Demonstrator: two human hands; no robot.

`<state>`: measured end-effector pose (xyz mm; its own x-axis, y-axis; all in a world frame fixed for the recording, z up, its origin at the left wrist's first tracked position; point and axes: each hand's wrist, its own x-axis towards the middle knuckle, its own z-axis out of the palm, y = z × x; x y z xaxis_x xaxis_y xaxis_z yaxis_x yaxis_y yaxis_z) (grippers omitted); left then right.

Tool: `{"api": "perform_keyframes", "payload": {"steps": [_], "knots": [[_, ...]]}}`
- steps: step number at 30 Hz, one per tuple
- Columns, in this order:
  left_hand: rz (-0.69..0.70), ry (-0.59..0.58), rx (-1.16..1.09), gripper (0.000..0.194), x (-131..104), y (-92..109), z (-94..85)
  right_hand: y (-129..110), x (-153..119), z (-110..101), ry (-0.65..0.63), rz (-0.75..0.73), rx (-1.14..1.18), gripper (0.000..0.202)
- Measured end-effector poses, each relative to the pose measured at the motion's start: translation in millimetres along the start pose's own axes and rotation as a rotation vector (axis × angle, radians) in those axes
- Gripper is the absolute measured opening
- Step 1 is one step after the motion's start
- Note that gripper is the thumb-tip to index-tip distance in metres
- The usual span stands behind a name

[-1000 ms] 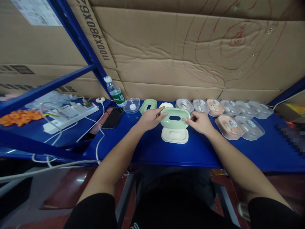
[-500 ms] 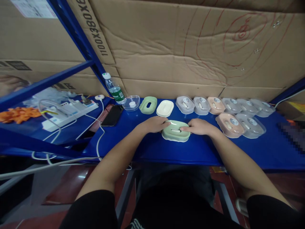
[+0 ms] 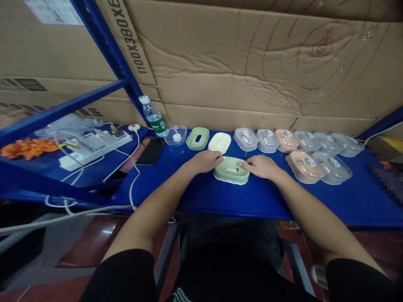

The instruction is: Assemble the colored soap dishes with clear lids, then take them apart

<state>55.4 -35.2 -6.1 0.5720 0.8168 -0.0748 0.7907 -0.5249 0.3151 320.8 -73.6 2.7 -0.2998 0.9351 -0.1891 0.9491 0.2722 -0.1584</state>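
Note:
A pale green soap box [image 3: 232, 170] with a white rim beneath and a slot in its top lies on the blue tabletop in front of me. My left hand [image 3: 207, 161] grips its left end, the thumb on the upper edge and the other fingers mostly hidden. From the other side my right hand [image 3: 262, 166] holds it, thumb pressed on the top near the slot. Just behind stand a white soap box base [image 3: 219, 143], a green tray [image 3: 197, 139] with an oval hole, and a clear lid [image 3: 175, 135] with a white round piece in it.
Several finished-looking grey and peach soap boxes with clear lids [image 3: 304, 167] stand at the right. To the left are a water bottle [image 3: 156, 121], a black phone [image 3: 151, 151], a power strip [image 3: 94, 151] with cables, and orange pieces [image 3: 30, 148]. Cardboard [image 3: 201, 54] walls the back.
The green soap box has settled slightly, seen a little flatter, with both hands still on it. My right thumb has shifted a little toward the box's right edge. The view has moved slightly.

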Motion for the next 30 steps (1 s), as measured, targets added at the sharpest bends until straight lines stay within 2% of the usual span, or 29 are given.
{"api": "perform_keyframes", "payload": {"steps": [7, 14, 19, 25, 30], "knots": [[-0.102, 0.095, -0.014, 0.041, 3, 0, 1.5, 1, 6, 6, 0.121, 0.054, -0.048, 0.053], [-0.049, 0.165, 0.011, 0.038, -3, 0, -4.9, 1, 1, 4, 0.207, 0.027, -0.038, 0.050], [0.029, 0.136, 0.056, 0.036, 0, -6, -0.3, -1, 0, 4, 0.177, -0.019, -0.056, 0.048], [-0.004, 0.094, 0.002, 0.036, 8, -10, 7.4, 2, 7, 9, 0.115, -0.024, -0.047, 0.052], [-0.023, 0.121, -0.030, 0.037, 6, -11, 0.0, 6, 10, 11, 0.095, -0.013, -0.012, 0.055]]}}
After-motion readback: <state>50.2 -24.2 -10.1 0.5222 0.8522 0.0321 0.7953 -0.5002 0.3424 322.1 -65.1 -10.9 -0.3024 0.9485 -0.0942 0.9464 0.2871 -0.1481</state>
